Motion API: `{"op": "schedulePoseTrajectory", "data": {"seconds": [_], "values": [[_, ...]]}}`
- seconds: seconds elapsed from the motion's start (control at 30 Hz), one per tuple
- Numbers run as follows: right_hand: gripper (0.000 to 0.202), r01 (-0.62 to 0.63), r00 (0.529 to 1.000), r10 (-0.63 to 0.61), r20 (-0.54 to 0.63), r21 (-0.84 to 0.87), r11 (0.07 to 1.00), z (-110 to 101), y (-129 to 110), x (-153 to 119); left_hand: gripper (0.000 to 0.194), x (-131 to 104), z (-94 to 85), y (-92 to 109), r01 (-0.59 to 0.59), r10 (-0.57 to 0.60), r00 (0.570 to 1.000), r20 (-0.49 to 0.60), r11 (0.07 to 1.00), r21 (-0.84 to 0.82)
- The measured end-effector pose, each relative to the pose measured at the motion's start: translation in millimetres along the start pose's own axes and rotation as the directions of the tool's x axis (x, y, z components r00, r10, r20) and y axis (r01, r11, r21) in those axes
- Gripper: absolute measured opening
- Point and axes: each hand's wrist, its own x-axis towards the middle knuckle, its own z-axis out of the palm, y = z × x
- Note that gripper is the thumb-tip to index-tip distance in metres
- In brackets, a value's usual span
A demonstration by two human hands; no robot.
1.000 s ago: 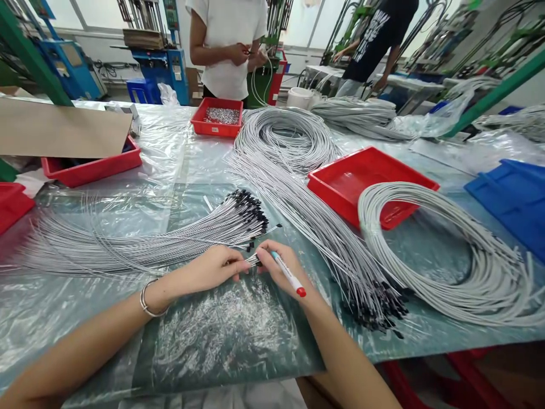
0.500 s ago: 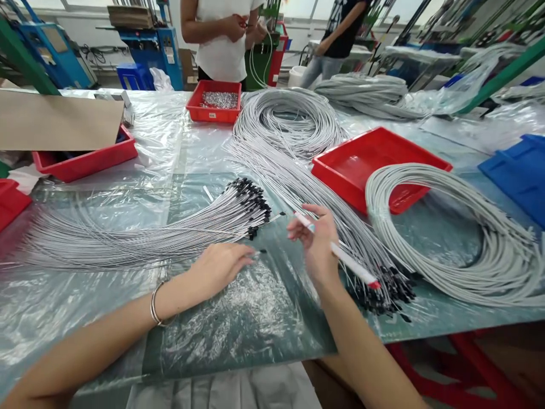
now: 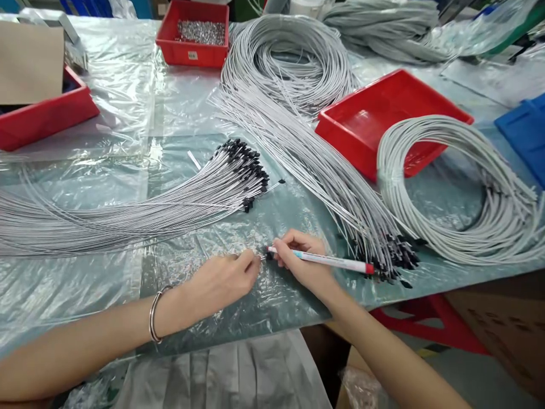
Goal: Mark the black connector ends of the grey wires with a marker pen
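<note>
My left hand (image 3: 225, 281), a metal bangle at its wrist, pinches a thin cable whose black tip (image 3: 268, 254) shows just beyond the fingers. Facing it, my right hand (image 3: 304, 258) is closed around a white marker (image 3: 336, 262) with red ends, its left end beside that black tip. Behind my left hand lies a bundle of grey cables (image 3: 170, 218) with black connectors (image 3: 244, 167) at its right end. A second bundle (image 3: 310, 170) runs diagonally past my right hand, its black ends (image 3: 394, 258) near the table's front edge.
Coiled grey cables (image 3: 289, 62) lie at the back, and another coil (image 3: 395, 147) rests at the right, overlapping a red tray (image 3: 353, 122). A red bin (image 3: 191, 54) holds small metal parts. Cardboard (image 3: 29, 62) covers another red bin (image 3: 46, 119). A blue container (image 3: 525, 136) is at the right edge.
The view has tipped downward, and the people at the back are out of sight. My right hand has come down beside my left, and the marker now lies nearly level.
</note>
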Motion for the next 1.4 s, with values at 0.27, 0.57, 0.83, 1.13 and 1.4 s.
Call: {"op": "schedulePoseTrajectory", "data": {"seconds": [0.27,0.57,0.83,1.13,1.4], "values": [[0.038,0.151,0.986,-0.166,-0.035,-0.265,0.952,1.7,3.2,0.1,0.032,0.8,1.0,4.5,-0.038,0.043,0.998,-0.036,0.991,0.125],[0.036,0.183,0.98,-0.197,-0.011,-0.321,0.929,2.9,3.6,-1.0,0.03,1.9,2.9,5.4,-0.044,0.049,0.997,-0.055,0.995,0.091],[0.035,0.21,0.975,-0.221,0.006,-0.347,0.914,2.7,1.9,-1.3,0.03,1.2,5.2,6.3,-0.023,0.026,0.996,-0.08,0.999,0.045],[0.036,0.212,0.976,-0.216,0.028,-0.332,0.919,1.1,0.8,-1.9,0.026,0.6,3.0,6.9,-0.026,0.038,0.993,-0.109,0.993,0.115],[0.034,0.034,0.991,-0.054,-0.122,-0.16,0.987,-4.2,5.8,0.7,0.027,3.1,6.0,4.1,-0.072,0.075,0.982,-0.174,0.997,0.023]]}}
